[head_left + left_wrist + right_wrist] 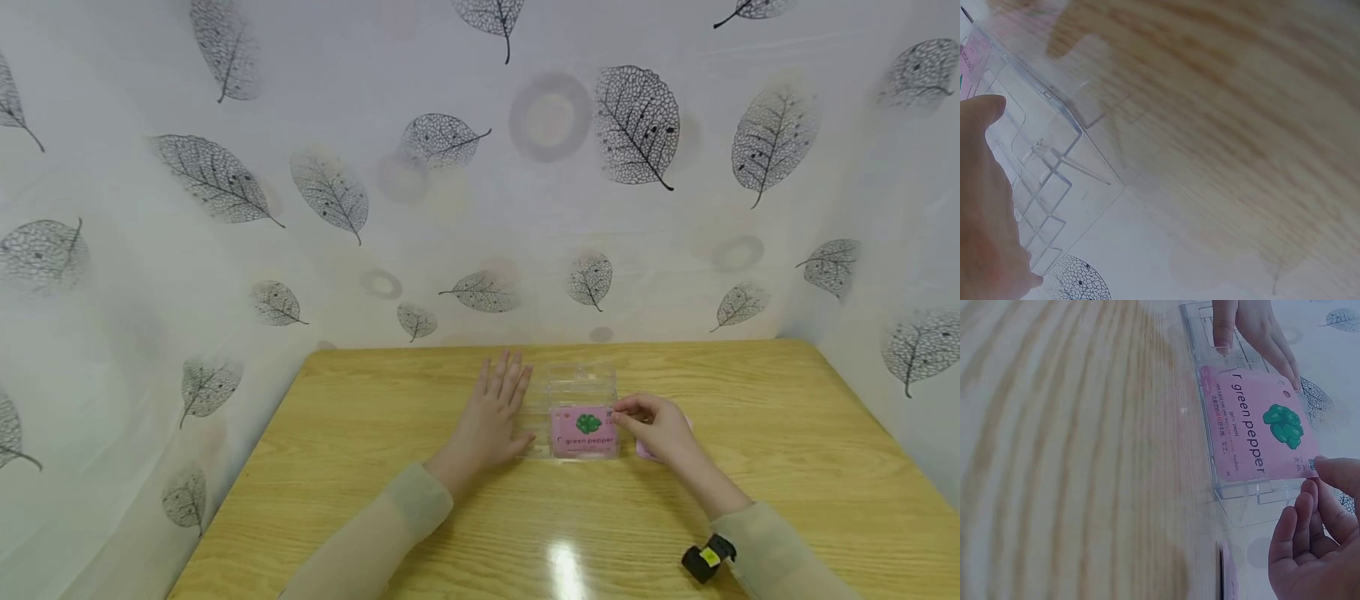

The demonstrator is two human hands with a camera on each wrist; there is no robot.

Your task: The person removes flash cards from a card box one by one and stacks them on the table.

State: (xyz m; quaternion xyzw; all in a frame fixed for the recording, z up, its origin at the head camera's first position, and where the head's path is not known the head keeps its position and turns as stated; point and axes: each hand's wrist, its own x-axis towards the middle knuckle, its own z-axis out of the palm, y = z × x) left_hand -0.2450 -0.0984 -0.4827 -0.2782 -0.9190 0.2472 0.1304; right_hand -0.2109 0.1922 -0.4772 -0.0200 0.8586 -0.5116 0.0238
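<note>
My left hand [487, 425] lies with straight fingers along the left side of a clear plastic box [581, 387]. In the left wrist view, its thumb reaches over the edge of the box, which is divided by thin clear ridges. A pink card [583, 433] printed "green pepper", with a green pepper picture, lies over the front part of the box. Thumb and fingertips of my right hand [660, 429] pinch this card at its right corner, seen closely in the right wrist view. Beneath that hand, more pink cards [1229, 575] lie on the table, partly hidden in the head view.
The box stands toward the back of a wooden table [360, 417]. A pale cloth [450, 208] with leaf prints hangs behind and at both sides. A black device [703, 561] with a yellow mark is strapped to my right wrist.
</note>
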